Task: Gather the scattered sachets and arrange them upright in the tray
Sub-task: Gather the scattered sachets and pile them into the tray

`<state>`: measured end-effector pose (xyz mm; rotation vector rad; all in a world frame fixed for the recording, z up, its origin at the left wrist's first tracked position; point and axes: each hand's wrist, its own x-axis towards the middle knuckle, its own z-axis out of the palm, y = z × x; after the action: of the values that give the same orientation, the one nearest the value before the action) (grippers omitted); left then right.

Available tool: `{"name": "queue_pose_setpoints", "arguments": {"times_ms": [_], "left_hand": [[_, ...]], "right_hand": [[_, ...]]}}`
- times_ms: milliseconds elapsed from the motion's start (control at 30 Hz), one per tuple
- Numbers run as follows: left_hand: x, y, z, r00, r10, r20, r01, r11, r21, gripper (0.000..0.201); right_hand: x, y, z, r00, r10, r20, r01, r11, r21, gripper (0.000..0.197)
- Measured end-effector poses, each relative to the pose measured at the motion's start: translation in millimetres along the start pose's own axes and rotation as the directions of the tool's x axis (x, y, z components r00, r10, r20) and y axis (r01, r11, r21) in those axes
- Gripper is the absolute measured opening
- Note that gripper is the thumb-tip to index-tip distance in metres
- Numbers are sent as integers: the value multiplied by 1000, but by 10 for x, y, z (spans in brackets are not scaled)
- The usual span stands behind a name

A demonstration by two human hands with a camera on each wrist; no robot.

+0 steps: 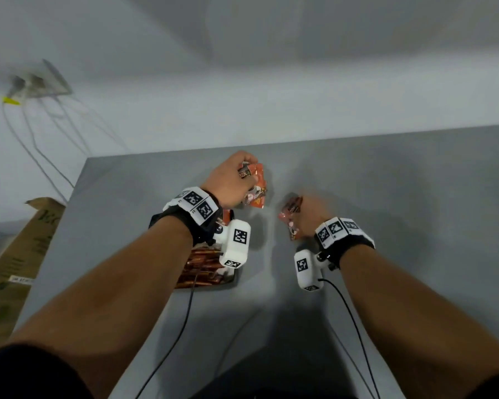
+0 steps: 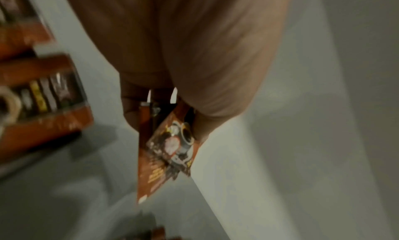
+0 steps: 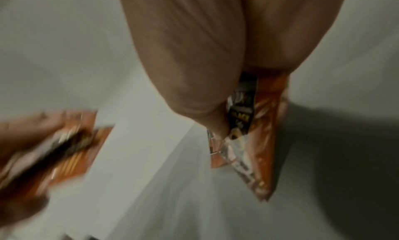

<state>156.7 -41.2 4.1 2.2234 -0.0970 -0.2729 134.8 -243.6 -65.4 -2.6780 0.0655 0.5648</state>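
My left hand (image 1: 236,180) grips a small bunch of orange sachets (image 1: 257,187) above the grey table, hanging down from the fingers (image 2: 166,151). My right hand (image 1: 311,214) holds another bunch of orange sachets (image 1: 291,217), which point downward in the right wrist view (image 3: 252,141). The tray (image 1: 231,279) sits under my left wrist, packed with orange sachets (image 1: 202,266) standing in rows; the wrist camera hides much of it. In the left wrist view the filled tray (image 2: 84,96) shows at the left edge, blurred.
The grey table (image 1: 386,182) ends at a white wall behind. A cardboard box (image 1: 18,254) leans off the table's left side. A wall socket (image 1: 41,82) with white cables is at the far left. Black wrist cables (image 1: 355,326) trail toward me.
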Motion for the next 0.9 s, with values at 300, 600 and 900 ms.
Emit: {"name": "queue_pose_setpoints", "arguments": {"times_ms": [300,600,900], "left_hand": [[-501,-140,-712,1000,-1,-28,5,991,132,16],[-902,-747,-1057,1000,15,2,-14,895,445,17],[-937,-1102,-995,987,131,97,-162,845,509,11]], "right_hand": [[-437,-647,-269,961,-153,-232,218,931,291,8],[-572,-1488,221,892,-388,-233,427,892,150,13],[-547,-1617,597,869,-432,-240,443,897,-12,15]]}}
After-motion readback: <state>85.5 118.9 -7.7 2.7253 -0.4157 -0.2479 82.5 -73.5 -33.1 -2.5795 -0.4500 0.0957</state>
